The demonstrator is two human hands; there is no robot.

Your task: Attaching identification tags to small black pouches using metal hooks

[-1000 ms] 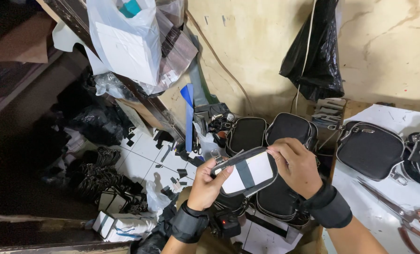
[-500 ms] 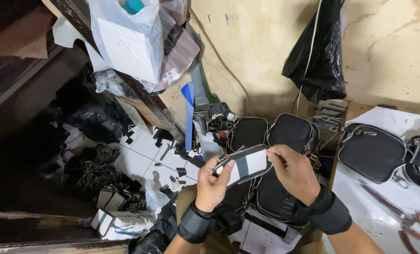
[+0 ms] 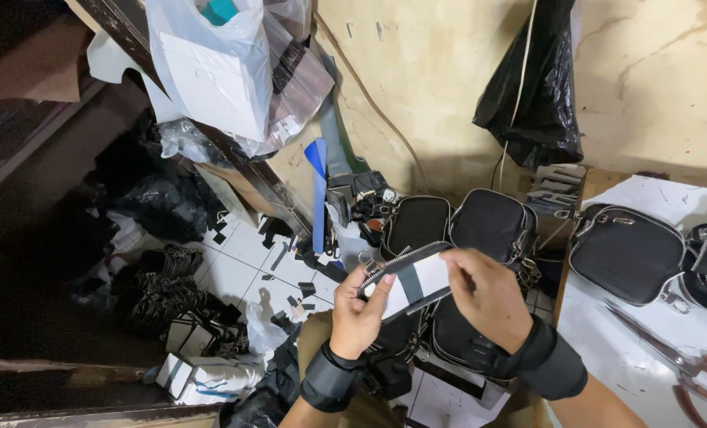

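Left hand point(image 3: 359, 313) and right hand point(image 3: 486, 297) we found gripping a zippered pouch point(image 3: 410, 283) by opposite edges, just above crowded black bags point(image 3: 492, 224).

Seemingly a small bag-making workshop — black zippered pouches point(image 3: 492, 226) in rows, scissors point(image 3: 686, 368) on the worktable point(image 3: 646, 349), offcuts littering the tiled floor point(image 3: 242, 265).

I see matt black fabric pouch point(image 3: 407, 292) with metal zipper and white lining, glossy black plastic bag point(image 3: 531, 87), rough plaster wall point(image 3: 448, 71).
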